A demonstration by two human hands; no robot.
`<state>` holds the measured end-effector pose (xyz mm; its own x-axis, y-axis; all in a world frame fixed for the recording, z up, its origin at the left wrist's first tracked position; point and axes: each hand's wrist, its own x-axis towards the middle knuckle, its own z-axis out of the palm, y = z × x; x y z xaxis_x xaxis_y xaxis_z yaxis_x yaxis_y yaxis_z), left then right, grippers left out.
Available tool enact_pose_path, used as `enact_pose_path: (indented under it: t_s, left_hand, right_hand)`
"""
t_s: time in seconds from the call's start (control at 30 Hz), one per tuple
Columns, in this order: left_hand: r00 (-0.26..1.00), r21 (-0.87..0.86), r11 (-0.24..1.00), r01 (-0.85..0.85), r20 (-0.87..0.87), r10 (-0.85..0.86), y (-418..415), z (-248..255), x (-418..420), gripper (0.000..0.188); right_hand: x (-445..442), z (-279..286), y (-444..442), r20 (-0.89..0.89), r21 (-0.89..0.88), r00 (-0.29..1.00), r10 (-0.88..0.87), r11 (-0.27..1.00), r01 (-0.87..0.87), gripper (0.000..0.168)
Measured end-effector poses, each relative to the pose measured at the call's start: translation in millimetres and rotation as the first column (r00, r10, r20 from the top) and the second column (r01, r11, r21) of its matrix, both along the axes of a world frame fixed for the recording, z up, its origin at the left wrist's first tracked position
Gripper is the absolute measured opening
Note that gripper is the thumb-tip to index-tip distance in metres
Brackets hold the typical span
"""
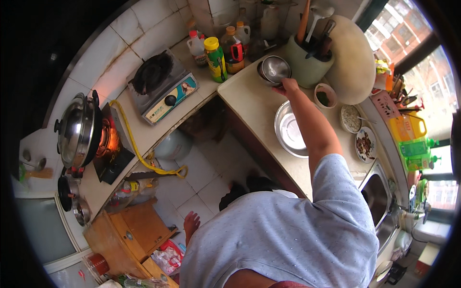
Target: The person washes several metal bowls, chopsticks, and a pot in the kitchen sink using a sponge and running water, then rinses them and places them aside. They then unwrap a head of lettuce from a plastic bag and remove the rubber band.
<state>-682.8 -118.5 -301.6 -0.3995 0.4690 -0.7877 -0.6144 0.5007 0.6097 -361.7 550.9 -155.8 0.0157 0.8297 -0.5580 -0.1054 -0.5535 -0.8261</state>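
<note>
My right hand (287, 87) reaches out over the counter and grips the near rim of a small stainless steel bowl (276, 69), which sits in or on another bowl. Just below my right forearm lies a larger, shiny metal basin (290, 131), partly covered by the arm. To the right of the forearm stand a small bowl with chopped greens (325, 95), a bowl of pale grainy food with a utensil (350, 118) and a patterned plate of dark, mixed pieces (365, 144). My left hand (191, 222) hangs low beside my body, fingers apart, holding nothing.
On the left, a lidded wok (77, 129) stands over a glowing burner (108, 138). A yellow hose (131, 136) runs beside a portable gas stove (162, 86). Bottles (215, 59) and a utensil holder (308, 63) line the back. A sink (376, 194) is at right, a wooden cabinet (133, 234) lower left.
</note>
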Motion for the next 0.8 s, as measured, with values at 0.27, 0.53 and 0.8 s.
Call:
enact_pose_path:
  t_s: [0.27, 0.53, 0.8]
  left_hand:
    - [0.992, -0.093, 0.989, 0.117, 0.051, -0.113, -109, -78, 48, 0.038]
    - [0.981, -0.077, 0.98, 0.184, 0.068, -0.179, -125, -118, 34, 0.036]
    - [0.967, -0.173, 0.954, 0.244, -0.033, -0.253, -36, -78, -13, 0.035]
  right_hand:
    - [13, -3, 9, 0.338, 0.044, 0.935, 0.11, 0.99, -0.132, 0.035]
    - [128, 58, -180, 0.86, 0.453, 0.068, -0.505, 0.696, -0.557, 0.061]
    - [171, 6, -291, 0.404, 0.268, 0.873, -0.272, 0.948, 0.171, 0.06]
